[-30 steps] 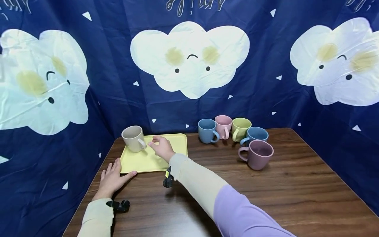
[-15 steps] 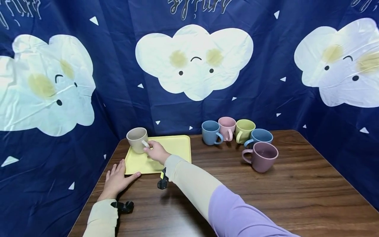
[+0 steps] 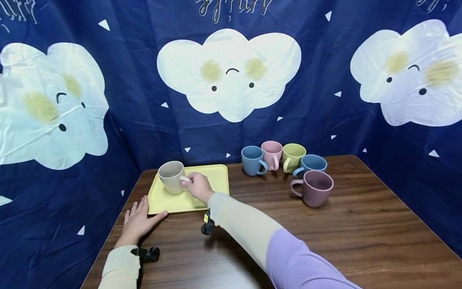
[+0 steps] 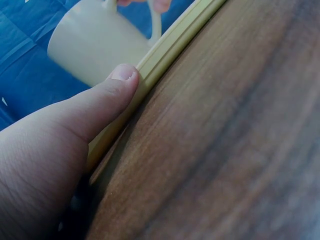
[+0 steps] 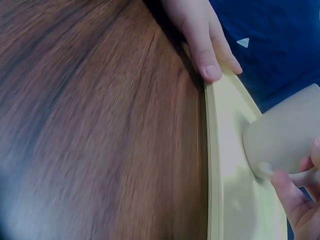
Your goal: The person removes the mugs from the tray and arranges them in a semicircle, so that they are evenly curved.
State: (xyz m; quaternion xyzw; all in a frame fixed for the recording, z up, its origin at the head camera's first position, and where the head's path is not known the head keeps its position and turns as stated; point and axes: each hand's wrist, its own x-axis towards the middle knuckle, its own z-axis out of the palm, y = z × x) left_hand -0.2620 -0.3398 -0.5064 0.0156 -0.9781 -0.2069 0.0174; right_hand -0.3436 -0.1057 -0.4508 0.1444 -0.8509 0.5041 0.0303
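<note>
My right hand (image 3: pixel 199 188) pinches the handle of a beige mug (image 3: pixel 171 179) between thumb and fingers. The mug is upright over the left half of a yellow rectangular tray (image 3: pixel 216 176). In the right wrist view the base of the mug (image 5: pixel 280 135) is right at the tray's surface. My left hand (image 3: pixel 137 224) lies spread at the tray's front left corner, fingers along the left side and thumb at the front edge. The left wrist view shows that thumb (image 4: pixel 112 95) against the tray's rim, with the mug (image 4: pixel 95 45) beyond it.
Right of the tray stand a blue mug (image 3: pixel 252 160), a pink mug (image 3: pixel 271 152), a green mug (image 3: pixel 294 154), a second blue mug (image 3: pixel 314 162) and a purple mug (image 3: pixel 317 190) on the wooden table (image 3: pixel 361 233). A dark blue cloud-patterned curtain (image 3: pixel 202 136) hangs close behind.
My right hand has closed on the beige mug's handle and brought the mug from the tray's back left corner toward its front and middle. The left hand stays at the tray's corner.
</note>
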